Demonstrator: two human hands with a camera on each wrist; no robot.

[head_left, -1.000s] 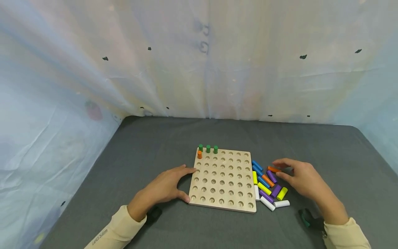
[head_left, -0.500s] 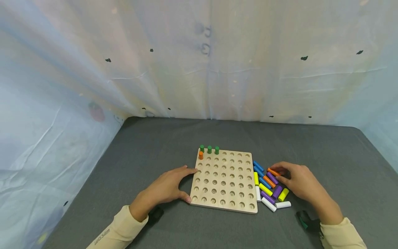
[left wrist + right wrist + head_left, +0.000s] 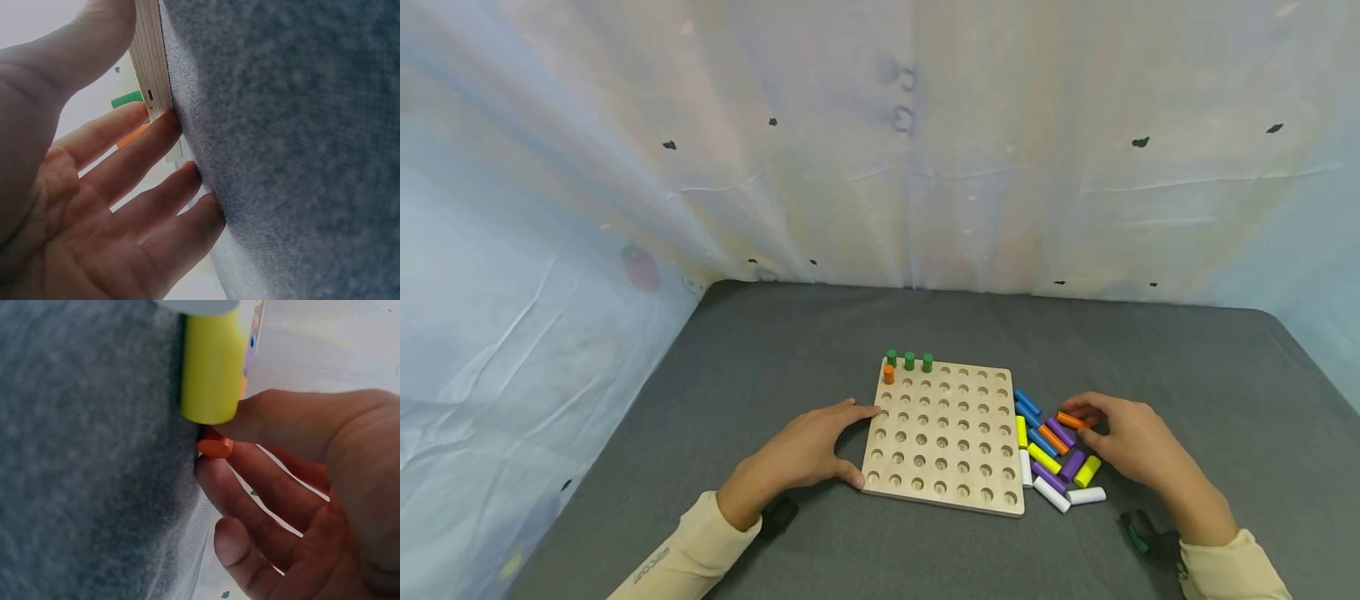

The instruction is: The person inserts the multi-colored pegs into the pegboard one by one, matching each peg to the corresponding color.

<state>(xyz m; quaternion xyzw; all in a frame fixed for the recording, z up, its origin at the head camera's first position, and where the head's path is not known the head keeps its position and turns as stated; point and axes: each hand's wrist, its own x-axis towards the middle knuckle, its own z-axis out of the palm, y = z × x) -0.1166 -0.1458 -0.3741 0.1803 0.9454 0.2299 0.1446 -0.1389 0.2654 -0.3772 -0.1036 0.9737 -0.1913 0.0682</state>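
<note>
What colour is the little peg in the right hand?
The peg is orange, seen best in the head view.

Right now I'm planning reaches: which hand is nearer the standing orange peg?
Left. The left hand is left and nearside of the standing orange peg; the right hand, to its right, past the board.

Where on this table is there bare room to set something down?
Bare grey table shows behind the pegboard, up to the hanging sheet, and left of the left hand. Crowded: the strip between the pegboard's right edge and the right hand, packed with loose pegs.
</note>
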